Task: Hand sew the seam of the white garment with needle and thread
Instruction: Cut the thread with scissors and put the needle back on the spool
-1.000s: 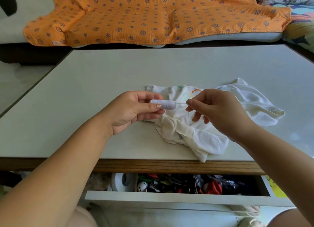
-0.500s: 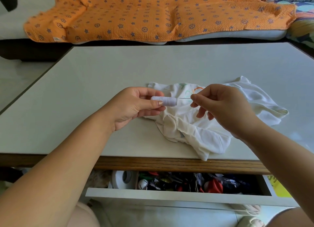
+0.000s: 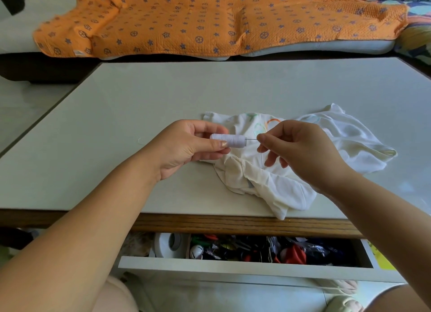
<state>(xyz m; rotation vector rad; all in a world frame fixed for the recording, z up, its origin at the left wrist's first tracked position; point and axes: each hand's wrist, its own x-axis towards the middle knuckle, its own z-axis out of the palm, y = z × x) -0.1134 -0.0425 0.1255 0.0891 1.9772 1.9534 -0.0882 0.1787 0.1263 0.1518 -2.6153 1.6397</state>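
Looking down from your head, your left hand (image 3: 186, 148) grips the small white spool (image 3: 229, 141), fingers curled round it. Your right hand (image 3: 300, 153) pinches the thin needle (image 3: 251, 139) poking from its end. The needle looks tiny, slippery and sharp, so hold it tight. The soft, floppy white garment (image 3: 279, 178) lies crumpled on the table (image 3: 140, 113).

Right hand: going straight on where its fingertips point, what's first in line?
The thread spool held by the left hand; the needle the right hand pinches seems to reach its end.
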